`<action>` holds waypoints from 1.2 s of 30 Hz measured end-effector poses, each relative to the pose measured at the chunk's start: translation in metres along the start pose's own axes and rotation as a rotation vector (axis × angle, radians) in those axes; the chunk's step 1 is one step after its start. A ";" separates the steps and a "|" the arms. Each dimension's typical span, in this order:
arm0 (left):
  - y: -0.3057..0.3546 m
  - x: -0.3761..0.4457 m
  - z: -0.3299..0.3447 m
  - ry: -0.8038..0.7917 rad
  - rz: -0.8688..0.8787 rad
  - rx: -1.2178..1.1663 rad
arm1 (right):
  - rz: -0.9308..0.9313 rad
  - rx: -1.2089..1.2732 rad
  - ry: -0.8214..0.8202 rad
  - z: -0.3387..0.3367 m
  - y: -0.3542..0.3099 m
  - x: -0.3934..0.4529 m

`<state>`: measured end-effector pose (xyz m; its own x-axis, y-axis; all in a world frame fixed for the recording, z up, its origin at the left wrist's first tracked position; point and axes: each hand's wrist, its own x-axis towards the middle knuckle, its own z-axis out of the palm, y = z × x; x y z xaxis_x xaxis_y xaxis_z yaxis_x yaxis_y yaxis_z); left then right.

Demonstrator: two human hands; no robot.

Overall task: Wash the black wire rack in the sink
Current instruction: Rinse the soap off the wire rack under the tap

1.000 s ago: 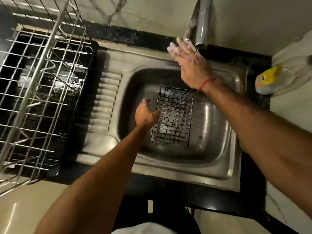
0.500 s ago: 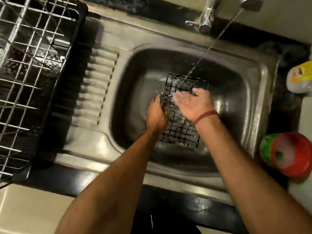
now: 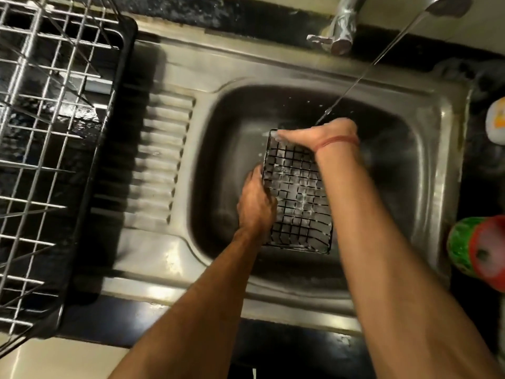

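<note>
Rinsing stage: the job looks to be somewhere in the middle, judging by the white suds clinging to the grid while water is run over it.
Sink: a steel basin with a ribbed drainboard on its left; the black wire rack is held inside it, tilted up on its near edge, it seems, rather than laid flat.
Drying rack: a big silver wire one is parked on a black tray left of the drainboard, probably where the washed piece gets put later.
Tap: a thin stream is sent down from the spout at top right and lands right at the right hand's wrist, at the rack's top edge.
Left hand: fingers are curled round the rack's left side, so it is gripped there.
Right hand: laid across the top edge with a red thread at the wrist; whether the fingers are wrapped over the wire or just pressed on it can't be told, it's blurred and seen edge-on.
Left to do: foam still has to be flushed off the middle and lower squares, tbh.
Hard to see: the rack's far side, the drain, and the containers cut off at the right edge.
</note>
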<state>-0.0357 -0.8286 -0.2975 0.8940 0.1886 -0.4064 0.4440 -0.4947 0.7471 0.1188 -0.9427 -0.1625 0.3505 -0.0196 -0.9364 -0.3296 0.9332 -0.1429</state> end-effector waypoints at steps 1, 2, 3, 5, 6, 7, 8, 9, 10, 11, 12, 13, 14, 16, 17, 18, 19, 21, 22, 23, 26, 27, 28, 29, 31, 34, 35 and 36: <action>0.000 0.001 0.000 -0.017 -0.012 -0.023 | -0.039 0.063 0.004 -0.004 -0.015 0.001; 0.003 0.002 0.001 -0.029 -0.018 -0.029 | -0.053 0.107 0.020 -0.011 -0.027 0.001; 0.008 0.002 0.001 -0.030 -0.025 -0.010 | -0.085 0.105 0.010 -0.018 -0.032 -0.001; 0.017 0.002 0.002 -0.009 -0.019 0.035 | -0.098 -0.028 0.007 -0.013 -0.021 -0.004; 0.018 0.002 0.003 -0.002 -0.013 0.046 | -0.096 -0.108 0.018 -0.008 -0.006 0.000; 0.017 0.002 0.004 0.001 -0.006 0.052 | -0.066 -0.159 -0.018 -0.001 0.008 0.001; 0.016 0.003 0.002 0.000 -0.007 0.043 | -0.041 -0.195 -0.034 0.007 0.019 0.001; 0.013 0.004 0.002 0.000 -0.018 0.020 | -0.032 -0.226 -0.026 0.014 0.019 0.008; 0.010 0.005 0.000 0.001 -0.028 -0.009 | 0.006 -0.227 -0.028 0.016 0.009 0.017; 0.008 0.005 0.001 -0.002 -0.039 -0.025 | 0.076 -0.192 -0.080 0.016 -0.007 0.025; 0.008 0.006 0.002 -0.005 -0.039 -0.029 | 0.121 -0.195 -0.106 0.012 -0.024 0.032; 0.010 0.005 0.003 -0.002 -0.024 -0.013 | 0.151 -0.181 -0.081 0.006 -0.039 0.041; 0.012 0.005 0.005 0.003 -0.007 0.013 | 0.150 -0.159 -0.047 -0.001 -0.046 0.043; 0.014 0.006 0.007 0.029 -0.007 0.013 | 0.094 -0.051 -0.049 -0.005 -0.039 0.039; 0.017 0.006 0.008 0.035 -0.010 0.014 | 0.065 -0.104 -0.031 -0.003 -0.025 0.035; 0.018 0.006 0.008 0.042 -0.007 0.029 | 0.057 -0.161 -0.027 0.000 -0.009 0.038; 0.019 0.005 0.008 0.047 -0.004 0.053 | 0.059 -0.219 -0.050 0.002 0.004 0.041; 0.020 0.004 0.005 0.055 0.001 0.066 | 0.075 -0.370 -0.109 0.002 0.006 0.054; 0.020 0.004 0.005 0.051 -0.002 0.056 | 0.093 -0.359 -0.092 0.001 -0.007 0.061; 0.021 0.004 0.005 0.042 -0.007 0.040 | 0.103 -0.296 -0.053 -0.001 -0.024 0.065; 0.026 0.008 0.009 0.041 0.009 0.014 | -0.016 -0.066 -0.070 -0.009 -0.044 0.063; 0.028 0.008 0.011 0.043 0.010 0.022 | -0.056 -0.120 -0.062 -0.007 -0.028 0.055; 0.029 0.009 0.012 0.048 0.009 0.028 | -0.042 -0.173 -0.090 -0.004 -0.007 0.054; 0.029 0.008 0.012 0.056 0.004 0.030 | -0.002 -0.231 -0.151 -0.001 0.013 0.050; 0.025 0.009 0.010 0.082 -0.005 -0.001 | 0.078 -0.308 -0.191 -0.001 0.023 0.050; 0.022 0.013 0.010 0.052 -0.025 -0.029 | 0.002 -0.115 -0.111 -0.011 -0.040 0.063; 0.023 0.013 0.011 0.044 -0.028 -0.023 | -0.052 -0.099 -0.099 -0.017 -0.052 0.060; 0.024 0.013 0.014 0.041 -0.024 -0.020 | -0.065 -0.098 -0.096 -0.020 -0.054 0.061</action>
<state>-0.0136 -0.8497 -0.2920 0.8848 0.2352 -0.4022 0.4657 -0.4728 0.7481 0.1407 -1.0018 -0.2177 0.4549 -0.0398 -0.8897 -0.3857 0.8917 -0.2371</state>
